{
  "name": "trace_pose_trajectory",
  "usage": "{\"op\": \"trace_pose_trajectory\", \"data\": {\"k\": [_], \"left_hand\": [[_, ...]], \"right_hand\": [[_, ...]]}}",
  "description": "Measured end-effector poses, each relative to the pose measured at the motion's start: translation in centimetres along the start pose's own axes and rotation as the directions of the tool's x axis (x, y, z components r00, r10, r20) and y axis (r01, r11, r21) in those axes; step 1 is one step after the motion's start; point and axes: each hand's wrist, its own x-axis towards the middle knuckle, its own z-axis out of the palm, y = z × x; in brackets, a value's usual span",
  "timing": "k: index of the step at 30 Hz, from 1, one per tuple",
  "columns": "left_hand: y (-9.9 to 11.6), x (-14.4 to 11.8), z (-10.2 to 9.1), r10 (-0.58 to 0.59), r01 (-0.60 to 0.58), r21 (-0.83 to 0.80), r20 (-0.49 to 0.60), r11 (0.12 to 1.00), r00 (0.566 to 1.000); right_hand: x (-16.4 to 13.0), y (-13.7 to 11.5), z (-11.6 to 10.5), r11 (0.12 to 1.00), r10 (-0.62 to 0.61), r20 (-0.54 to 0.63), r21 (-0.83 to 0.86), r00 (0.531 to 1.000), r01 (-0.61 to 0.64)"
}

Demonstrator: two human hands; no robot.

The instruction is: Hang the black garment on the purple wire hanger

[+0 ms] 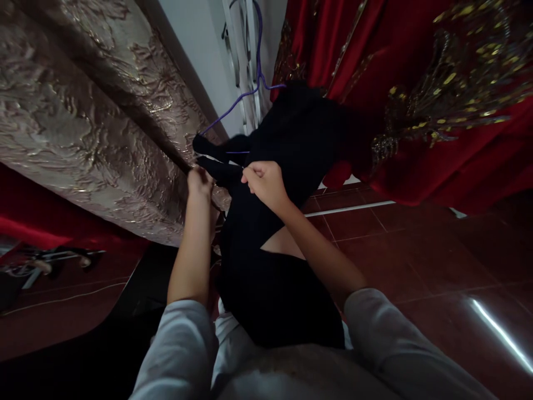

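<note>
A black garment (291, 144) hangs in front of me on a purple wire hanger (241, 97), its lower part draping down toward my lap. My left hand (200, 182) grips the garment's left edge near the shoulder strap, fingers closed on the fabric. My right hand (262, 179) pinches the black fabric just to the right of that, fist closed. The two hands are close together at the garment's upper left. The hanger's hook runs up toward a white frame.
A beige embossed brocade cloth (83, 100) hangs at the left. Red fabric with gold embroidery (437, 83) hangs at the right. Red-brown floor tiles (416, 250) stretch to the right. A white door frame (241, 50) stands behind. Dark objects lie at the lower left.
</note>
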Motion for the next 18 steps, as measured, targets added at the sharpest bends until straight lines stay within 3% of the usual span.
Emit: {"op": "trace_pose_trajectory", "data": {"k": [2,4,6,8,9,11,13,15,16,18], "left_hand": [[-3.7,-1.9,-1.4,-0.107,0.107,0.064,0.007,0.992,0.994],[-5.9,-4.1,-2.2,-0.158,0.152,0.12,0.04,0.981,0.987],[-6.2,-5.8,-2.1,-0.148,0.134,0.146,0.092,0.98,0.985],[-4.8,-7.4,-1.0,-0.035,0.002,0.153,0.216,0.988,0.976],[-3.8,-8.2,-0.1,0.048,-0.098,0.152,0.307,0.983,0.95],[-1.3,-10.3,1.9,0.189,-0.31,0.151,0.527,0.939,0.829],[1.0,-12.9,3.9,0.196,-0.457,0.162,0.743,0.875,0.639],[2.5,-15.5,5.3,0.191,-0.593,0.129,0.875,0.795,0.445],[3.0,-16.5,5.7,0.216,-0.666,0.11,0.896,0.738,0.388],[3.1,-17.7,6.0,0.292,-0.774,0.087,0.895,0.627,0.338]], "right_hand": [[-1.1,1.4,-0.7,0.992,0.057,-0.053,0.115,0.997,-0.051],[-3.1,3.5,-2.2,0.973,0.142,-0.169,0.203,0.975,-0.107],[-5.4,5.5,-4.0,0.965,0.199,-0.292,0.224,0.935,-0.135],[-7.3,6.5,-5.5,0.974,0.183,-0.367,0.19,0.912,-0.119],[-7.9,6.5,-6.0,0.983,0.151,-0.39,0.155,0.908,-0.097],[-8.4,5.8,-6.2,0.999,0.039,-0.398,0.027,0.917,-0.03],[-8.1,4.4,-5.8,0.995,-0.061,-0.295,-0.093,0.954,0.035],[-7.8,2.9,-5.0,0.992,-0.072,-0.119,-0.111,0.99,0.059],[-7.7,2.3,-4.7,0.997,-0.034,-0.044,-0.077,0.998,0.031],[-7.5,1.3,-4.2,0.997,0.077,0.012,0.001,0.997,-0.077]]}}
